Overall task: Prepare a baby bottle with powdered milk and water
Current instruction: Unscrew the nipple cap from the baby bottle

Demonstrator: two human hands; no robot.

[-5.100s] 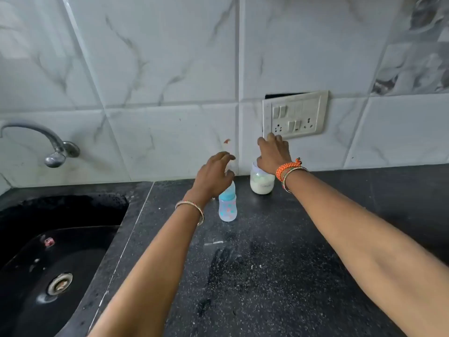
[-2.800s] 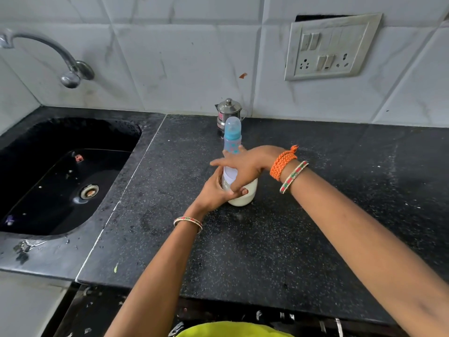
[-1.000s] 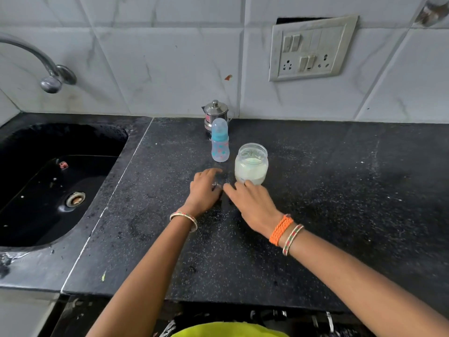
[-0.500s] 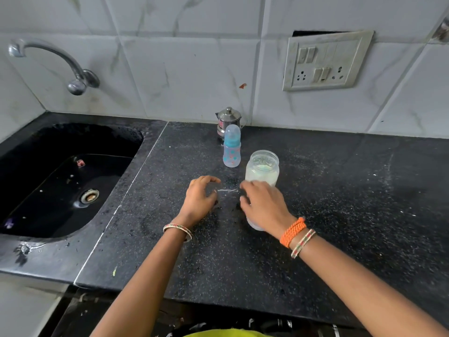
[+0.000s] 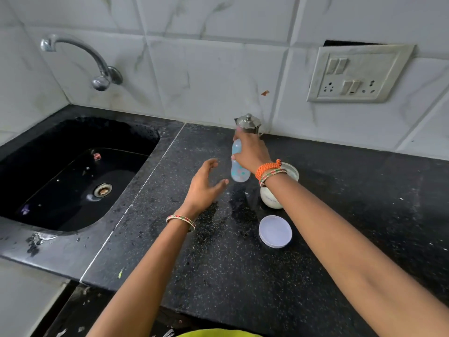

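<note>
The baby bottle [image 5: 239, 170] is in the air above the back part of the counter [image 5: 243, 276], tilted a little, a short way out from the back edge. The right hand [image 5: 251, 152] grips it from above, fingers closed around its upper half, so the cap is hidden. The left hand [image 5: 206, 186] hovers just left of the bottle, fingers spread and curled, holding nothing and not touching it. Just right of the bottle the open jar [image 5: 274, 198] of white powder stands on the counter, partly behind the right wrist. Its white lid [image 5: 275, 231] lies flat nearer the front edge. A small steel pot [image 5: 248, 123] stands against the back wall. The sink [image 5: 73, 171] takes up the counter's left end.
</note>
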